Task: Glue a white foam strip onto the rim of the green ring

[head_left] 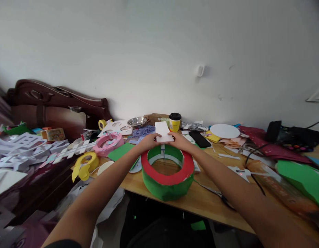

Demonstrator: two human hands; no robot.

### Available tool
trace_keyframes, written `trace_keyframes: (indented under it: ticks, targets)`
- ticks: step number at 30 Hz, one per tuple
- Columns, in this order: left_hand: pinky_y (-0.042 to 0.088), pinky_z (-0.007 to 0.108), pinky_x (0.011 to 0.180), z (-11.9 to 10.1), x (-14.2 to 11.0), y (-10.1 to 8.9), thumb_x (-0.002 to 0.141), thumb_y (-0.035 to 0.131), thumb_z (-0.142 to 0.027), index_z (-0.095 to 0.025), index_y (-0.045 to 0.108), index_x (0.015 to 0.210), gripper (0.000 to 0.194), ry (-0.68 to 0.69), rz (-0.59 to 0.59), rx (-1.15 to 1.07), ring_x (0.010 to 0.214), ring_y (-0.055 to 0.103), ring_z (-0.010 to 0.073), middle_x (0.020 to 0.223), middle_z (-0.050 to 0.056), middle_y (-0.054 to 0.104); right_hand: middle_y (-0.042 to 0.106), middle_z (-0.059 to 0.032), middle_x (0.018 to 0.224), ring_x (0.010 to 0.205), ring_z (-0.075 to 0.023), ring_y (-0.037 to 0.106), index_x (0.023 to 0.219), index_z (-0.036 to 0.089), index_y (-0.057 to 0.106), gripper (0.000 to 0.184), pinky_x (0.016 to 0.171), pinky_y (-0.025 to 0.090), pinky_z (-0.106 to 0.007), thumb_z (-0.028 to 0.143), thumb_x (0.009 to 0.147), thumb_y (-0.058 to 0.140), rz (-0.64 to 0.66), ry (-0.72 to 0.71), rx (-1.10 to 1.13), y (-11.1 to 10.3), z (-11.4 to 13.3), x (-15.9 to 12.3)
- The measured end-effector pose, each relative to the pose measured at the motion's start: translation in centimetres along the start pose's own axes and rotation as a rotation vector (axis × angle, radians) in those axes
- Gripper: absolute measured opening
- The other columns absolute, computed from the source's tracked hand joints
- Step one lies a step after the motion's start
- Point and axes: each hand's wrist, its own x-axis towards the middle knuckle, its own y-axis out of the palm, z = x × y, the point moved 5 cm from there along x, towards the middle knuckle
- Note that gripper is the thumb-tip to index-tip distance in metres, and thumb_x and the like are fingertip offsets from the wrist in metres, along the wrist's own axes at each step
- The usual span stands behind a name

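A white card-like piece stands tilted at the far side of a ring, which has a red top face and green sides. My left hand grips the white piece at its lower left, and my right hand grips it at the lower right. The fingers of both hands are closed around its bottom part and partly hidden behind it. Below the piece, a narrow white strip hangs against the ring's green inner wall. The ring rests on the wooden table near its front edge, between my forearms.
Scissors lie right of the ring. Behind are a lidded paper cup, a phone, a metal bowl and a white disc. Pink and yellow rings sit left. Green paper lies at right.
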Motion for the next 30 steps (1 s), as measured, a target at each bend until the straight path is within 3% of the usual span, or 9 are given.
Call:
trace_keyframes:
  ticks: [4, 9, 13, 19, 25, 30]
  targets:
    - [0.052, 0.035, 0.097, -0.1, -0.4, 0.0, 0.087, 0.072, -0.041, -0.02, 0.068, 0.129, 0.047, 0.016, -0.013, 0.096, 0.107, 0.068, 0.0262, 0.12, 0.01, 0.072, 0.068, -0.0183, 0.131, 0.117, -0.0323, 0.066, 0.134, 0.014, 0.064, 0.056, 0.1, 0.051, -0.044, 0.037, 0.085, 0.077, -0.03, -0.042, -0.076, -0.1, 0.2, 0.0]
    - [0.047, 0.043, 0.106, -2.0, -1.7, -0.4, 0.093, 0.065, -0.046, -0.024, 0.07, 0.129, 0.043, 0.047, -0.089, 0.251, 0.124, 0.059, 0.0315, 0.14, 0.014, 0.056, 0.06, -0.0162, 0.139, 0.134, -0.0332, 0.051, 0.126, 0.018, 0.071, 0.042, 0.114, 0.038, -0.046, 0.036, 0.087, 0.075, -0.099, -0.159, -0.175, -0.7, 1.6, -0.7]
    - [0.046, 0.04, 0.106, -3.4, -2.2, -0.6, 0.098, 0.058, -0.037, -0.024, 0.077, 0.115, 0.029, 0.082, -0.092, 0.331, 0.121, 0.059, 0.0295, 0.131, 0.01, 0.063, 0.071, -0.0109, 0.119, 0.116, -0.0268, 0.061, 0.106, 0.021, 0.078, 0.02, 0.105, 0.045, -0.039, 0.033, 0.094, 0.068, -0.065, -0.23, -0.205, -0.4, 2.6, -0.5]
    - [0.048, 0.035, 0.101, -3.3, -2.3, -0.4, 0.098, 0.057, -0.03, -0.022, 0.078, 0.112, 0.026, 0.095, -0.065, 0.363, 0.115, 0.062, 0.0263, 0.12, 0.008, 0.071, 0.075, -0.0106, 0.105, 0.101, -0.0244, 0.066, 0.096, 0.018, 0.079, 0.014, 0.093, 0.049, -0.036, 0.028, 0.092, 0.07, -0.057, -0.25, -0.204, 0.0, 2.7, 0.0]
    - [0.045, 0.038, 0.106, -3.5, -2.2, -0.4, 0.1, 0.053, -0.035, -0.023, 0.078, 0.109, 0.029, 0.086, -0.11, 0.304, 0.119, 0.061, 0.0273, 0.127, 0.009, 0.067, 0.074, -0.0088, 0.104, 0.101, -0.0228, 0.066, 0.093, 0.021, 0.078, 0.012, 0.096, 0.048, -0.035, 0.028, 0.093, 0.068, -0.097, -0.222, -0.166, -0.4, 3.0, -0.3]
    - [0.043, 0.039, 0.109, -1.8, -1.3, -1.1, 0.098, 0.053, -0.038, -0.017, 0.057, 0.141, 0.047, -0.079, -0.206, 0.156, 0.128, 0.057, 0.0288, 0.14, 0.016, 0.06, 0.069, -0.0134, 0.118, 0.116, -0.027, 0.061, 0.105, 0.017, 0.072, 0.018, 0.105, 0.044, -0.04, 0.03, 0.093, 0.066, -0.204, -0.043, -0.109, -1.5, 1.6, 0.4]
